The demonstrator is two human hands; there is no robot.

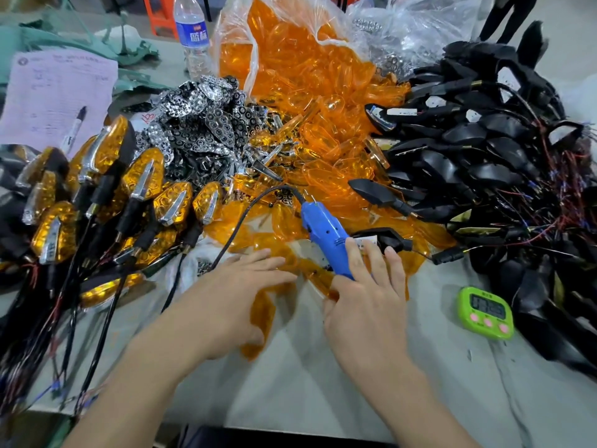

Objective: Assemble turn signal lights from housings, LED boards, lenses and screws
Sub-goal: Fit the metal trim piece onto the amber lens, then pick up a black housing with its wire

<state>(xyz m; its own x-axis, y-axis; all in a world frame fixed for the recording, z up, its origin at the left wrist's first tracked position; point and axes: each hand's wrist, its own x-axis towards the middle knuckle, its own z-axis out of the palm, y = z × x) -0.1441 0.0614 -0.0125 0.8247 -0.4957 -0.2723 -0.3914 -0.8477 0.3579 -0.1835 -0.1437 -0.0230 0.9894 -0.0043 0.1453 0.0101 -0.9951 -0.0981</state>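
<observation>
My left hand (239, 286) lies with straight fingers on loose orange lenses (268, 305) at the near edge of the lens pile. My right hand (365, 305) is spread over the butt of a blue electric screwdriver (326, 234). Its index finger runs along the tool and its thumb sits beside the end. Just beyond those fingertips rests a black housing (384, 240) with a white LED board in it. A heap of black housings (484, 156) with wires fills the right. Chrome reflector boards (200, 124) are piled at centre left. Small screws (203, 266) lie by the screwdriver's cable.
Finished amber lights (97, 205) with black stems and wires crowd the left. A plastic bag of orange lenses (307, 76) stands at the back. A green timer (486, 313) sits right of my right hand. A water bottle (192, 33), a paper sheet (55, 92) and a marker (74, 127) are far left.
</observation>
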